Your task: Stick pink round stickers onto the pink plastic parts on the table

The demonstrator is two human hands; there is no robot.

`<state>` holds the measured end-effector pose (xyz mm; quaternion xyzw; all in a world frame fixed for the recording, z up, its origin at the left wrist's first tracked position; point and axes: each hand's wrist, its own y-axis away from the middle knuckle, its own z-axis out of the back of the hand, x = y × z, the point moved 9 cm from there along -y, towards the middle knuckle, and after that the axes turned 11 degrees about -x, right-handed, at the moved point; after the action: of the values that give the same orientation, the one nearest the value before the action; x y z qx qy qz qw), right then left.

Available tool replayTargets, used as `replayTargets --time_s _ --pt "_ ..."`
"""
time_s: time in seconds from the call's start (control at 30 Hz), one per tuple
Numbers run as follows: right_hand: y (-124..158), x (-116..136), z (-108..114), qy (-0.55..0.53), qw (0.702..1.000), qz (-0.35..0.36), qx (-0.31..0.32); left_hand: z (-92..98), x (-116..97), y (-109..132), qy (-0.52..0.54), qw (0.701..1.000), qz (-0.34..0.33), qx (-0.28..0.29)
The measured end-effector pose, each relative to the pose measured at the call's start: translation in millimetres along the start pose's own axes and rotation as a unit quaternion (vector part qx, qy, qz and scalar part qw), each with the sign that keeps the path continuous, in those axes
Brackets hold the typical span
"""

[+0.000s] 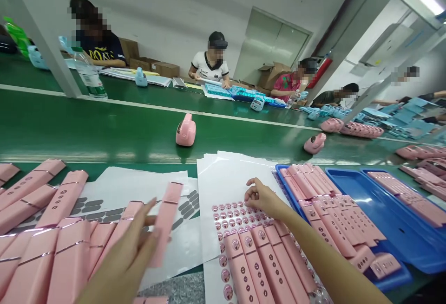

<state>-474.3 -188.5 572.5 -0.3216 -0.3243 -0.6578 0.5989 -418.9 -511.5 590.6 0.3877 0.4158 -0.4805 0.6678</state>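
Observation:
My left hand (127, 250) grips a long pink plastic casing (168, 223) between thumb and fingers, tilted in the air above white sheets with grey oval stickers. Over a white sheet (230, 174) with rows of round stickers (228, 215), my right hand (262, 198) is closed in a pinch at the top rows. Whatever may be between those fingertips is too small to make out. Several pink casings (275, 267) with a row of small symbols lie side by side on that sheet, below my right wrist. More pink casings (69, 248) are piled around my left forearm.
At right stand blue trays (379, 211), one filled with pink casings (334, 216). Rounded pink units (186, 130) sit on the green belt (146, 132) beyond the sheets. Across it, several people work among blue parts, and a bottle (91, 79) stands near a metal post (45, 39).

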Motion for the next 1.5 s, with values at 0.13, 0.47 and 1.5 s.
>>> replayTargets --time_s 0.13,0.47,1.5 --pt "-5 -4 8 -0.084 0.995 -0.046 -0.002 -69.2 -2 46 0.353 0.868 0.28 0.21" --pt "63 95 -16 -0.265 0.959 -0.073 -0.075 -119.4 15 68 0.436 0.786 0.274 0.342" --pt "86 115 -42 -0.025 0.995 -0.025 -0.09 -120.5 11 87 0.34 0.836 0.189 0.388"
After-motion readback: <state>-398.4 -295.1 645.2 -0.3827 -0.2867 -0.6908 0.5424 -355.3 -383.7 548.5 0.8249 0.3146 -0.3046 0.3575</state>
